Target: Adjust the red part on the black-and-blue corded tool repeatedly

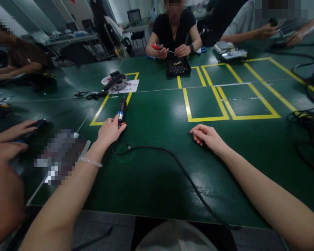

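My left grip is closed round the electric screwdriver, left of centre in the frame; taking hold looks done, driving not yet begun. My right hand, right of centre, is half-curled and empty at the tabletop.

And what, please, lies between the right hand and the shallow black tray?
In the head view, yellow tape on the green tabletop lies between the right hand and the tray.
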`<action>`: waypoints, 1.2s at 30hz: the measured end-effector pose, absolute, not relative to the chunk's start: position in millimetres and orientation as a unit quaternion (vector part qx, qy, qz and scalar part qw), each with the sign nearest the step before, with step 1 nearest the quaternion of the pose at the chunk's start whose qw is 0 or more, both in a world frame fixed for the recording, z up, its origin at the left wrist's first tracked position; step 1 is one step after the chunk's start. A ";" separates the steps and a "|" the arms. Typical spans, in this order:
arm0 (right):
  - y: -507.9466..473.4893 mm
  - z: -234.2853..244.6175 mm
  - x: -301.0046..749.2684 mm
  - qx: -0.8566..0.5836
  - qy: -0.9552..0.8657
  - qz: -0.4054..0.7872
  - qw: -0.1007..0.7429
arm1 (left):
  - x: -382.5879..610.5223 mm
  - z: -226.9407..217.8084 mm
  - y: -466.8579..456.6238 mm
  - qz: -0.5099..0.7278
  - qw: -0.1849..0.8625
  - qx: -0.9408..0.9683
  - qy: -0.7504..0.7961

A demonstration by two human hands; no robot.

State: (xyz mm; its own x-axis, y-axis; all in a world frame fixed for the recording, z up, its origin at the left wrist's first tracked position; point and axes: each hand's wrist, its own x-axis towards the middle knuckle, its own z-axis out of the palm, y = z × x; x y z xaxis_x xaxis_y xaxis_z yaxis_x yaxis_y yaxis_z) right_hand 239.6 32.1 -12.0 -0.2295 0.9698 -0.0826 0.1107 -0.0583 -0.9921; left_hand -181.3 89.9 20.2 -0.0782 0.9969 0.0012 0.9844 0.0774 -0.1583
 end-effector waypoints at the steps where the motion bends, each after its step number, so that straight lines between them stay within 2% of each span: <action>1: 32.3 -12.1 239.4 -0.479 -0.563 0.547 0.393 | -191.8 20.6 96.7 0.064 0.054 -0.664 -0.743; 9: 32.4 -11.2 239.2 -0.482 -0.563 0.547 0.390 | -243.3 29.8 134.4 0.098 0.006 -0.608 -0.787; 15: 31.5 -11.1 237.9 -0.481 -0.565 0.549 0.385 | -237.8 20.8 134.0 0.080 0.023 -0.596 -0.799; 18: 31.2 -12.1 236.8 -0.482 -0.568 0.546 0.384 | -234.5 12.9 131.7 0.036 0.047 -0.579 -0.813; 22: 30.8 -11.4 236.1 -0.484 -0.570 0.541 0.384 | -237.6 8.4 136.2 -0.053 0.025 -0.526 -0.848; 26: 30.9 -8.9 235.1 -0.486 -0.569 0.541 0.384 | -237.2 9.0 140.2 -0.074 0.012 -0.492 -0.868; 36: 30.5 -9.3 234.7 -0.495 -0.564 0.542 0.379 | -178.3 12.7 92.8 -0.039 0.068 -0.581 -0.810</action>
